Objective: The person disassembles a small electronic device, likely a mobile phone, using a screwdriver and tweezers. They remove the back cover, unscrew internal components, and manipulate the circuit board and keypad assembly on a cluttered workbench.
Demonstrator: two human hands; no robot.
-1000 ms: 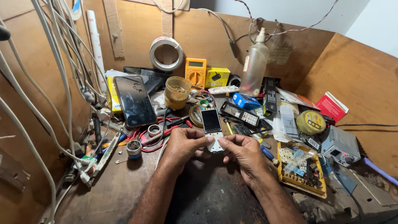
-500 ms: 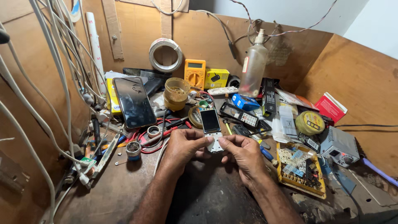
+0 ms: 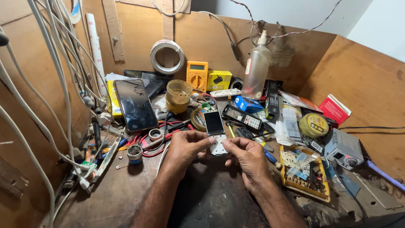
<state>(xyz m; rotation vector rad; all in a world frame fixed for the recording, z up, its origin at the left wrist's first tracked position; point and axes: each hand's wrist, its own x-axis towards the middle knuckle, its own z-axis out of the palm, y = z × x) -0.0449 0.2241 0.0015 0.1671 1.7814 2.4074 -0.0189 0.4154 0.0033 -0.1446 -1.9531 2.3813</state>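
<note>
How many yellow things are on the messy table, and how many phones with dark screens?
Yellow box-shaped things: 3 - multimeter, small box, parts tray
Round yellow tins: 1 - tin
Phones with dark screens: 2 - big phone, small phone held by left hand and right hand
Total: 6

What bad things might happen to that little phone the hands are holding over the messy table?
1. The small keypad phone is held only by the fingertips of the left hand and right hand, so it might slip and drop onto the wooden bench.
2. Its dark screen faces up among loose tools and red wires; a fall there might scratch it.
3. An elbow shift might knock the black smartphone leaning nearby.
</note>
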